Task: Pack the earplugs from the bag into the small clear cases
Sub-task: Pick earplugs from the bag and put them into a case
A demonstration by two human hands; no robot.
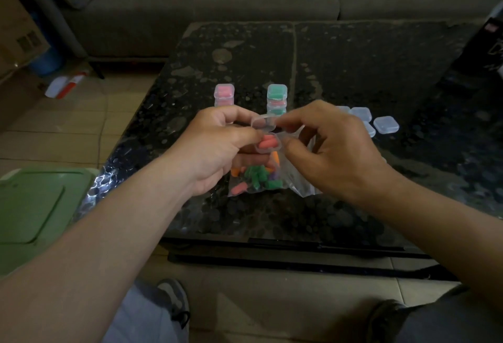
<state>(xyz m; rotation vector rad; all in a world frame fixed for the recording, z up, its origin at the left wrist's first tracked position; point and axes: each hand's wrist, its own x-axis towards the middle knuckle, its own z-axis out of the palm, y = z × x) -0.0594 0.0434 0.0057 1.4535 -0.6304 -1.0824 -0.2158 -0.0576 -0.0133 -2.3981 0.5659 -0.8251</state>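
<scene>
Above the dark table, both hands hold one small clear case (pixel 268 144) with its lid (pixel 263 122) up and pink earplugs inside. My left hand (pixel 217 144) grips its left side. My right hand (pixel 329 146) pinches the lid and right side with thumb and fingers. Directly below lies the clear bag (pixel 255 179) of green, orange, pink and purple earplugs. Two stacks of filled cases stand behind: a pink one (pixel 224 94) and a green one (pixel 276 97). Several empty clear cases (pixel 386 125) lie to the right, partly hidden by my right hand.
The black speckled table (pixel 353 70) has a grey sofa (pixel 217 2) behind it. A green bin lid (pixel 35 206) sits at the left by the table corner. A cardboard box (pixel 16 32) stands on the floor at the far left. A dark box (pixel 484 51) sits at the table's right edge.
</scene>
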